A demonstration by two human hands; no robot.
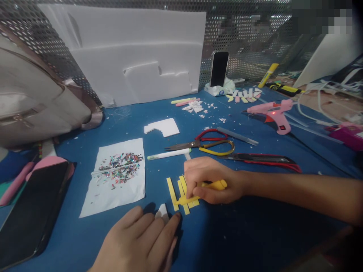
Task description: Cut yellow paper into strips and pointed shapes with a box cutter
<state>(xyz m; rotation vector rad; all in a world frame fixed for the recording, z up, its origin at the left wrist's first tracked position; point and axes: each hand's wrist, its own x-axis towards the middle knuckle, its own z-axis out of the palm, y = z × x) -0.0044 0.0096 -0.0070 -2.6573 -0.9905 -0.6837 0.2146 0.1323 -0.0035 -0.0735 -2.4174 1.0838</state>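
My right hand [211, 179] is closed around a yellow marker [218, 185], whose tip touches a group of narrow yellow strips [172, 192] lying side by side on the blue table. Part of the strips is hidden under that hand. Nearer to me, my left hand [141, 236] has its fingers curled and the index finger reaching to the lower ends of the strips. A small white piece [162, 211] pokes out from its fingers; the rest of it and the thumb are mostly hidden. Just beyond the strips lies a white pen [169, 154].
Scissors [184, 145] and a utility knife [266, 158] lie beyond my right hand. A pink glue gun [272, 112] with a lit red light is at the right. White paper with glitter [95, 196], a black phone [31, 211] and a bag [34, 98] are at the left.
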